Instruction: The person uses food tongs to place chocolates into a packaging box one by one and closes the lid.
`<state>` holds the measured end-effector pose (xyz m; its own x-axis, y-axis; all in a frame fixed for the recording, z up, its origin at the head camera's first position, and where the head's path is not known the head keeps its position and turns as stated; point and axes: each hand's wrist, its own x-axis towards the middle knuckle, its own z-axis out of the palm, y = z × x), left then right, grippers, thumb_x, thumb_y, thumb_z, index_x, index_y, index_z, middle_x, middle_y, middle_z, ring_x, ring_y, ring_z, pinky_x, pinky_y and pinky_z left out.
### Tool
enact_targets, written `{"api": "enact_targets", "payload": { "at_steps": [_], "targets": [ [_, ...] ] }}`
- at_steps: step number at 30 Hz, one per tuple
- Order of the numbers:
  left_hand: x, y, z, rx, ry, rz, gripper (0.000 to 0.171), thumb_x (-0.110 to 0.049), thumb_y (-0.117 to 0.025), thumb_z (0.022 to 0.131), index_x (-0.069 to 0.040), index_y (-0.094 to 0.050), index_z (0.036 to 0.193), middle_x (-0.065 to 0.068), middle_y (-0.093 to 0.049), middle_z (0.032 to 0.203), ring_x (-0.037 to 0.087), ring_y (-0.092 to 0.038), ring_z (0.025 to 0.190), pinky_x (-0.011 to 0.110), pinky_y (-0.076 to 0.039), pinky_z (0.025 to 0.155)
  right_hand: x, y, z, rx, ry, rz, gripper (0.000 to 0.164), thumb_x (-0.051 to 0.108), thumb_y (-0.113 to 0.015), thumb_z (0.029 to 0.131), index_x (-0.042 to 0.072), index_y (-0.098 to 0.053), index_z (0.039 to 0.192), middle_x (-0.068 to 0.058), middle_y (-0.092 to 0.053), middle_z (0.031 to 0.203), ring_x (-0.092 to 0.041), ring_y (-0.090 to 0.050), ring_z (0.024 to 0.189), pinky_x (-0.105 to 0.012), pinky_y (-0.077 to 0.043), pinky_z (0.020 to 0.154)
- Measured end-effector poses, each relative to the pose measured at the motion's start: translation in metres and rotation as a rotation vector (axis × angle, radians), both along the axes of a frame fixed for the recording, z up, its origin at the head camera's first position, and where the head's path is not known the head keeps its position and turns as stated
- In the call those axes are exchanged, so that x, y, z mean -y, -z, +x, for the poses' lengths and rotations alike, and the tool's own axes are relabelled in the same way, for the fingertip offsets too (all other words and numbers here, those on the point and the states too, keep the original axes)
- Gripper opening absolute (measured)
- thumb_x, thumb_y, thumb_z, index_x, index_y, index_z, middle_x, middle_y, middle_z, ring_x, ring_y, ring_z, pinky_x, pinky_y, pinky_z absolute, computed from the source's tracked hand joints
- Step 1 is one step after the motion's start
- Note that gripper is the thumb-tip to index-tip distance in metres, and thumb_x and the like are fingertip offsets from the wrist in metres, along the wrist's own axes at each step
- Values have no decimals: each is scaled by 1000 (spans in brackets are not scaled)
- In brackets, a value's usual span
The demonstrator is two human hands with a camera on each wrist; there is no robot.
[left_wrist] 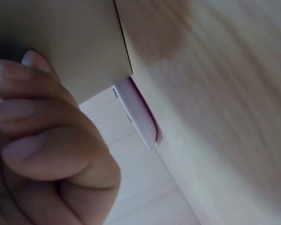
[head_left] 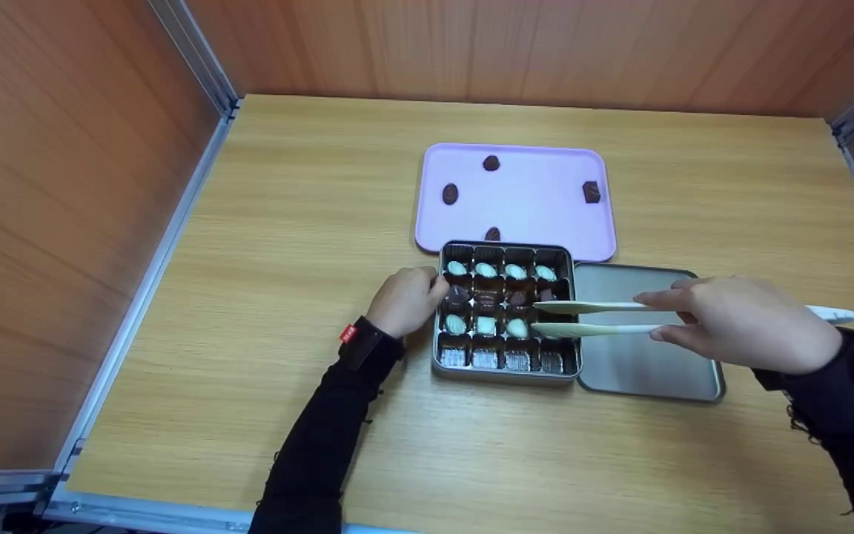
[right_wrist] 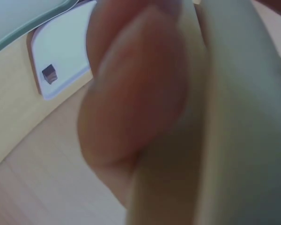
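Observation:
A metal tin holds an insert of small compartments with pale green chocolates and dark chocolates; its front row shows bare cups. My left hand grips the tin's left edge, fingers curled against its side wall in the left wrist view. From the right, my right hand holds pale tongs between thumb and fingers. Their arms stand apart, the tips over the rightmost column, around the third row. The compartment there is partly hidden, so I cannot tell whether the tips touch a chocolate.
Behind the tin lies a lilac tray with several dark chocolates, one square piece at its right. The tin's grey lid lies flat against the right side. Wooden panels enclose the table at the back and sides.

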<state>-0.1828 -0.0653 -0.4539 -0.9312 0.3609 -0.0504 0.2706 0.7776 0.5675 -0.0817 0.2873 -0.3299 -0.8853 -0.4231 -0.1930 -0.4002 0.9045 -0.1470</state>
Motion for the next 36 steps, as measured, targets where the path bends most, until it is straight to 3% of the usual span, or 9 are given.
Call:
{"api": "enact_targets", "payload": {
  "at_steps": [8, 13, 19, 24, 30, 36],
  "targets": [
    [0, -1, 0, 15, -11, -4, 31, -25, -44, 98, -17, -45, 68, -3, -41, 62, 17, -45, 58, 30, -36, 57, -3, 1, -4, -9, -30, -3, 38, 24, -76, 84, 13, -70, 120, 4, -67, 82, -3, -38, 50, -21, -33, 44],
    [0, -1, 0, 17, -12, -10, 31, -25, -44, 98, -17, -46, 69, -3, -41, 62, 17, -46, 58, 30, -37, 57, -8, 0, -17, 11, -52, -50, 36, 28, -73, 87, 14, -70, 121, 3, -70, 89, -2, -44, 57, -22, -37, 49],
    [0, -2, 1, 20, -9, -15, 30, -26, -44, 98, -15, -49, 71, -3, -42, 62, 18, -46, 59, 31, -38, 58, -7, 7, -50, -17, 34, -223, 43, 32, -65, 93, 8, -63, 129, -4, -72, 98, -8, -51, 63, -24, -43, 54],
    [-2, -1, 1, 18, -3, -15, 30, -26, -43, 98, -16, -47, 70, -3, -40, 62, 17, -45, 58, 30, -36, 58, 2, 22, -91, -43, 127, -237, 44, 32, -63, 94, 10, -61, 133, -9, -71, 96, -15, -52, 63, -32, -40, 56],
    [-4, -1, 3, -10, 12, -8, 30, -23, -44, 96, -16, -44, 67, -4, -38, 61, 17, -43, 59, 30, -34, 57, 11, 45, -125, 108, 155, -254, 46, 28, -64, 93, 6, -59, 133, -7, -64, 77, -14, -45, 54, -29, -33, 50],
    [-3, -1, 3, 7, 9, -6, 30, -23, -43, 97, -17, -44, 68, -4, -38, 61, 17, -44, 58, 30, -35, 57, 24, 53, -136, 194, 151, -241, 45, 29, -63, 94, 9, -59, 134, 1, -49, 62, -11, -46, 50, -29, -36, 50]
  ]
}}
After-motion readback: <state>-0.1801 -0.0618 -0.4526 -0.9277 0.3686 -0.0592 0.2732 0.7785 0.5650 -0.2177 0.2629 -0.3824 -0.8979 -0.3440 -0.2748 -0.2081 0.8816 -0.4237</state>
